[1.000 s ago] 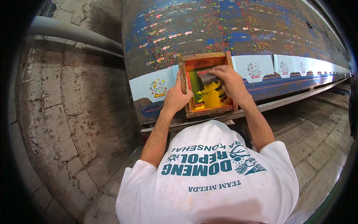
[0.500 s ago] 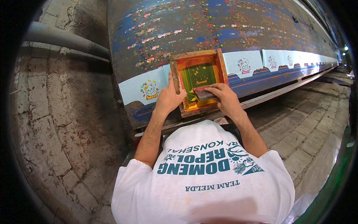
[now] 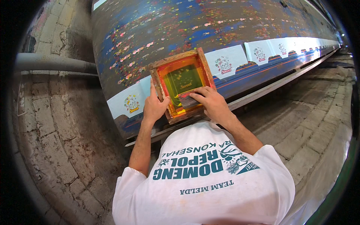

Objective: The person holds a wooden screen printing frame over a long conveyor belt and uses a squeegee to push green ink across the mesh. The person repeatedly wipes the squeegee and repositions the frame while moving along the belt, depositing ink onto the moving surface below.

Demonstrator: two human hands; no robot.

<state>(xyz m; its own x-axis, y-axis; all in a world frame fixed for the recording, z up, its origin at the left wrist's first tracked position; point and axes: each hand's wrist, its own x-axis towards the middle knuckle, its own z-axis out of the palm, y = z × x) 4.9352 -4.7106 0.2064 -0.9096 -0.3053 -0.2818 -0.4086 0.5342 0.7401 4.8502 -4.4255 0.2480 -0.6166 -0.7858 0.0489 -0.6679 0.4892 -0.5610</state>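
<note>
A small screen printing frame (image 3: 174, 59) of stained wood lies over a strip of pale sheets on a long table. Its yellow-green mesh (image 3: 183, 75) carries a design with lettering. My left hand (image 3: 153, 108) grips the frame's left bar, index finger stretched along the outside and thumb over the inner edge. Inside the frame, near its close end, my right hand (image 3: 214, 104) holds a dark, flat squeegee (image 3: 185, 102) against the mesh, fingers bent over its top. The squeegee's right end is hidden under that hand.
A pale sheet (image 3: 116, 105) with a colourful cartoon print lies left of the frame; more printed sheets (image 3: 225, 53) run off to the right. Colour spots cover the tabletop (image 3: 180, 28). A metal rail (image 3: 270, 83) follows its near edge. A grey pipe (image 3: 56, 62) crosses the left side above paving.
The whole view has shifted, so frame and hands appear further left. The squeegee sits slightly closer to the frame's near bar, and my right hand's fingers reach further over it.
</note>
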